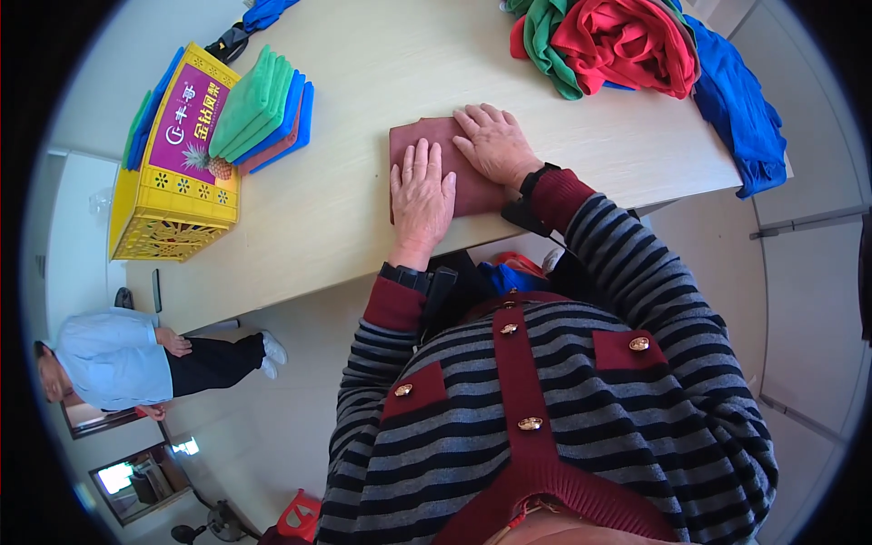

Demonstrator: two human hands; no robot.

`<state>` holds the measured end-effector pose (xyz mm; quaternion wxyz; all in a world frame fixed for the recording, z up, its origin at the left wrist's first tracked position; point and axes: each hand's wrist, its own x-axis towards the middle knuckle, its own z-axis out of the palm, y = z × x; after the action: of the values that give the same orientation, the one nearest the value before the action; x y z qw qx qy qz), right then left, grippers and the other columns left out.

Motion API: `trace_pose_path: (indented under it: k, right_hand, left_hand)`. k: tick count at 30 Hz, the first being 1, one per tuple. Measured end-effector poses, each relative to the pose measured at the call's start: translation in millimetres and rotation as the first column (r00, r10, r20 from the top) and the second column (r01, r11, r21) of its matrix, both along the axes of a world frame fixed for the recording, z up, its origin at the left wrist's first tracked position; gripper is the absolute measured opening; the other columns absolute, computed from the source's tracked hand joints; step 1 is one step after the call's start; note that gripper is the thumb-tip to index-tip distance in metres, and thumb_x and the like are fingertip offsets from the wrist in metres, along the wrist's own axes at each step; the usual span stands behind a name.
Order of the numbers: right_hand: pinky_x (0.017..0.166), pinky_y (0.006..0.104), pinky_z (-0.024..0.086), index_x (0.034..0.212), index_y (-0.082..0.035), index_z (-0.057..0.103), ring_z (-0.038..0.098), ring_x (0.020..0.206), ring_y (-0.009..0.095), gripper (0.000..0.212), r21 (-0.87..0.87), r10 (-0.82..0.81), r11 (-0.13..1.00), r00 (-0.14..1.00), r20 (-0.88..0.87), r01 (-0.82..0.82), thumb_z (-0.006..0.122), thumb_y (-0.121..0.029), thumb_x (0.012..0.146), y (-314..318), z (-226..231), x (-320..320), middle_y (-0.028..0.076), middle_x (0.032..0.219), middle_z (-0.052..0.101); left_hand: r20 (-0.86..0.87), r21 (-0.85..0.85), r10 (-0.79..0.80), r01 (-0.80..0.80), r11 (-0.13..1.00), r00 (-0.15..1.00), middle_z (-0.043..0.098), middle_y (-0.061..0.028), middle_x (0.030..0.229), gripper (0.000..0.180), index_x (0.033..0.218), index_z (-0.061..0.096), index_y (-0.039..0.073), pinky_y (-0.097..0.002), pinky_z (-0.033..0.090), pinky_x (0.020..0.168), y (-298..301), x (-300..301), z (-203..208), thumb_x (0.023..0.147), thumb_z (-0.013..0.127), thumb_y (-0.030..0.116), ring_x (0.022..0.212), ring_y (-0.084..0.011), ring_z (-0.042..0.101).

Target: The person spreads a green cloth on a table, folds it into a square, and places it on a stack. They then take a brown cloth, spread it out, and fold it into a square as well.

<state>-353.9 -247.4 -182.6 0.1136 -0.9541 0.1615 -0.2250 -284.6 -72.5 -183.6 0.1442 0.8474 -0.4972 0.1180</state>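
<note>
A folded reddish-brown cloth (472,186) lies flat near the front edge of the table. My left hand (423,193) rests palm down on its left part, fingers stretched out and pointing away from me. Across its upper right part lies my right hand (495,143), also flat, with the fingers spread toward the far left. Neither hand grips anything. Left of the cloth, a stack of folded cloths in green (250,104), blue and brown leans beside a yellow crate.
The yellow crate (173,204) stands at the table's left end, with blue and green cloths on its far side. Crumpled red (627,45), green and blue (740,109) cloths pile up at the far right. A person (118,359) stands beyond the table's left end.
</note>
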Motion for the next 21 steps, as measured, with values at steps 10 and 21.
trace_pose_path:
  k: [10, 21]
  right_hand:
    - [0.103, 0.0458, 0.039, 0.139, -0.001, 0.048, 0.052, 0.121, 0.032, 0.06, -0.013, -0.098, 0.995, 0.988, -0.119, 0.097, 0.055, -0.041, 0.095, 48.8, 21.1, -46.8, 0.016, 0.125, 0.059]
    - [0.11, 0.0477, 0.034, 0.139, 0.0, 0.049, 0.052, 0.123, 0.033, 0.056, -0.111, -0.003, 0.992, 0.878, -0.478, -0.057, 0.055, -0.037, 0.097, 66.4, 83.3, -50.0, 0.016, 0.13, 0.058]
  left_hand:
    - [0.122, 0.101, -0.09, 0.078, 0.992, 0.988, 0.042, -0.0124, 0.154, 0.056, 0.147, 0.046, 0.009, -0.0559, 0.019, 0.12, 23.1, 37.5, 13.6, 0.1, 0.051, 0.04, 0.146, -0.0313, 0.032]
    - [-0.029, -0.018, 0.118, -0.118, 0.993, 0.993, 0.041, -0.015, 0.154, 0.056, 0.146, 0.047, 0.006, -0.0561, 0.019, 0.12, 26.7, 9.6, 3.4, 0.1, 0.05, 0.038, 0.147, -0.0312, 0.031]
